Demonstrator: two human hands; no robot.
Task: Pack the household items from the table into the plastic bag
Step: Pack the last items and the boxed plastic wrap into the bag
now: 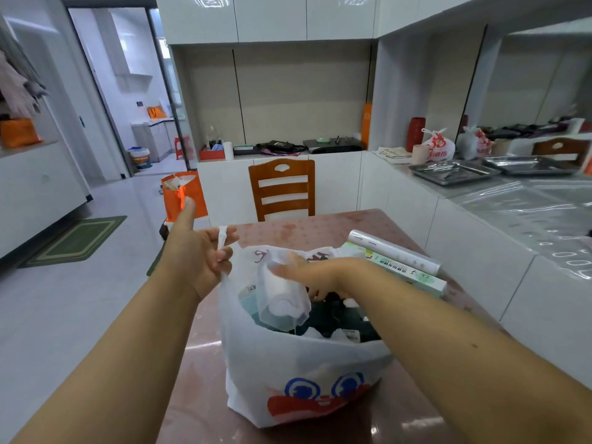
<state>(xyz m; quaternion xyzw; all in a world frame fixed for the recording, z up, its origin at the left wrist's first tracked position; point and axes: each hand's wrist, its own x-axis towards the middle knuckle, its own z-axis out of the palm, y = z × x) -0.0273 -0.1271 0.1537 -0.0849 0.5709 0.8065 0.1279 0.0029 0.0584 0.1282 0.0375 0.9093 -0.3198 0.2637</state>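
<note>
Meanwhile, left hand (pixel 198 251) pinching one handle (pixel 222 238) of the plastic bag (pixel 301 373) upright on the table (pixel 198 363); right hand (pixel 307 270) over the bag mouth, fingers loosely spread, holding nothing. Thin, soft, slippery film, probably bulky yet light: best taken by both handles. Boxed roll (pixel 403 267) and clear roll (pixel 394 251) lying just behind the bag, stiff, easy to grip mid-length.

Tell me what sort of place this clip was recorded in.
Most likely a home dining area beside a kitchen. A wooden chair stands at a dining table, white built-in cabinets line the walls, and a doorway opens onto kitchen counters.
</note>
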